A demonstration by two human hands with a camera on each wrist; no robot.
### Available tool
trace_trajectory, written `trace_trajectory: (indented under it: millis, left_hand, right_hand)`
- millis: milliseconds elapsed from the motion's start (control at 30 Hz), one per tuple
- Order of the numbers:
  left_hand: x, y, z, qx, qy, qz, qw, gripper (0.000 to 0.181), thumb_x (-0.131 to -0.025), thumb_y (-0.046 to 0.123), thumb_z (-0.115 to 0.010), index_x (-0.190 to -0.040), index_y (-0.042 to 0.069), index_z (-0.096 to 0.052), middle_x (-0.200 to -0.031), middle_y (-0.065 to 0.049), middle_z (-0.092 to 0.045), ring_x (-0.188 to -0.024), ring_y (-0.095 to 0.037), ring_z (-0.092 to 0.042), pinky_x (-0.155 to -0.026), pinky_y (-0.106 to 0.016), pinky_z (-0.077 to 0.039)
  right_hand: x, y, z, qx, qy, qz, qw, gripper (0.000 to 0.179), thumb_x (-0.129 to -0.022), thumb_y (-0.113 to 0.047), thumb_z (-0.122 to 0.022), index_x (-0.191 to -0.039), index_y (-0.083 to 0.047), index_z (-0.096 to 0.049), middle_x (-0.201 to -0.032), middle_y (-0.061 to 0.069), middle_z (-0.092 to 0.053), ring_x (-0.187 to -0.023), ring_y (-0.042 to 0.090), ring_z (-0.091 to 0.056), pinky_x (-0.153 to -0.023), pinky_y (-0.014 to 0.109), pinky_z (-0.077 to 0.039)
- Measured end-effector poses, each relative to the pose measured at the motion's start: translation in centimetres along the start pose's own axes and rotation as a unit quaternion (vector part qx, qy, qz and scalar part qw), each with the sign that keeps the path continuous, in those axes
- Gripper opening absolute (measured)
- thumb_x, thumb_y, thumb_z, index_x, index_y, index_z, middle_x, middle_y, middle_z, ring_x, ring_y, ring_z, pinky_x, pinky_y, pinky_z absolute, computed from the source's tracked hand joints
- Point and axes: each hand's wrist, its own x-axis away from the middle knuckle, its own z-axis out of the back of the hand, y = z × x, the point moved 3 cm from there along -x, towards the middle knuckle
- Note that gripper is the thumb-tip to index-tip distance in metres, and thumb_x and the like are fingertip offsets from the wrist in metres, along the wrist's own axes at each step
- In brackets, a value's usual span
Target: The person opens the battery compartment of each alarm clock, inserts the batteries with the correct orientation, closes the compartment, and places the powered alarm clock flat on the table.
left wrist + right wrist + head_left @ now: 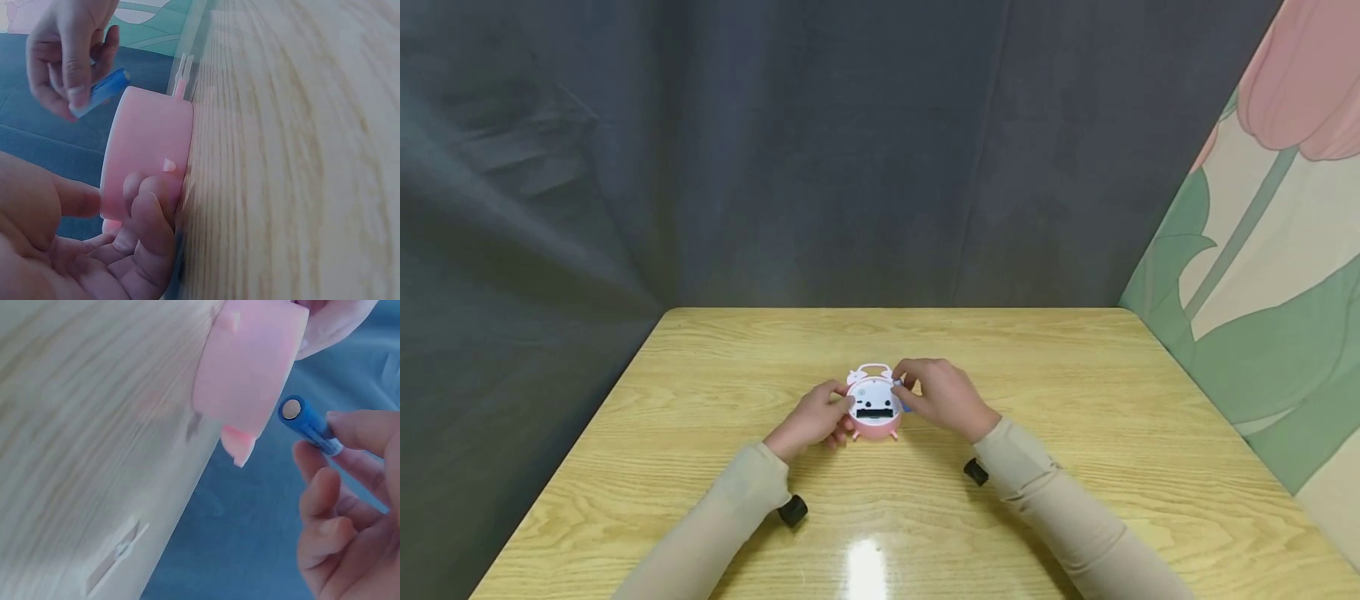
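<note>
the step in hand looks like lining up a blue battery (312, 428) with the dark, uncovered slot (875, 412) in the back of a pink alarm clock (877, 393). the right hand (945, 396) has the battery pinched between thumb and forefinger, at the clock's right rim and apart from the slot, with the other fingers loosely bent. the left hand (812, 417) is clamped on the clock's left side, thumb against the rim of the back and fingers against the pink side wall (147, 134).

as i judge it, the next move calls for turning the battery to match the slot's length, with its ends the right way round, then easing it in while the left hand steadies the clock. which end goes where cannot be read from these views.

the clock lies on its face in the middle of the wooden table (700, 375), its handle (873, 366) to the far side and its short feet (894, 434) to the near side. its back is white, with small dark knobs (887, 403) on the far side of the slot. the slot seems empty, though it is too small and dark to be sure. the battery shows a flat, pale metal end in a blue wrapper.
</note>
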Motion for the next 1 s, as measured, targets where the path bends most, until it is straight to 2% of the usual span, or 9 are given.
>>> trace_trajectory:
  millis: [267,500,633,833,1000]
  left_hand:
    - [0.1,0.0,0.1,-0.01,-0.002,-0.002,0.9999,0.025,-0.105,0.015,-0.047,-0.125,-0.001,-0.049,-0.07,-0.008,-0.062,-0.052,-0.014,-0.055,-0.046,-0.025,-0.048]
    - [0.0,-0.1,0.1,-0.007,-0.001,0.002,1.0,0.023,-0.105,0.016,-0.048,-0.123,0.001,-0.05,-0.07,-0.008,-0.061,-0.052,-0.015,-0.056,-0.046,-0.025,-0.048]
    - [0.0,-0.2,0.0,-0.004,-0.002,0.002,1.0,0.023,-0.106,0.016,-0.047,-0.124,0.002,-0.05,-0.07,-0.007,-0.062,-0.052,-0.015,-0.056,-0.047,-0.025,-0.047]
    - [0.2,-0.1,-0.1,-0.006,-0.001,-0.004,1.0,0.024,-0.106,0.017,-0.047,-0.124,0.002,-0.049,-0.071,-0.01,-0.063,-0.053,-0.016,-0.055,-0.046,-0.027,-0.047]
    - [0.2,-0.2,0.1,-0.007,-0.003,-0.003,1.0,0.025,-0.106,0.019,-0.047,-0.124,0.002,-0.049,-0.072,-0.009,-0.063,-0.053,-0.016,-0.055,-0.046,-0.027,-0.046]
  right_hand:
    - [-0.6,-1.6,-1.0,0.017,-0.009,0.034,0.9992,0.012,-0.092,-0.019,-0.073,-0.102,-0.014,-0.069,-0.082,-0.007,-0.068,-0.063,0.006,-0.053,-0.054,0.022,-0.042]
    - [-0.6,-2.5,-2.0,0.051,-0.002,0.079,0.9956,0.01,-0.09,-0.017,-0.075,-0.096,-0.016,-0.066,-0.082,-0.008,-0.069,-0.062,0.005,-0.053,-0.054,0.022,-0.044]
    - [-0.4,-2.8,-2.4,0.058,-0.007,0.091,0.9942,0.011,-0.089,-0.015,-0.076,-0.094,-0.016,-0.066,-0.083,-0.006,-0.07,-0.064,0.006,-0.057,-0.055,0.022,-0.045]
    - [-0.3,-2.9,-3.0,0.067,-0.014,0.104,0.9922,0.006,-0.091,-0.011,-0.072,-0.092,-0.013,-0.067,-0.078,-0.005,-0.065,-0.062,0.007,-0.05,-0.056,0.022,-0.044]
    - [-0.2,-3.4,-2.9,0.079,-0.025,0.122,0.9891,0.006,-0.091,-0.008,-0.072,-0.09,-0.011,-0.066,-0.081,-0.003,-0.064,-0.065,0.008,-0.052,-0.06,0.022,-0.046]
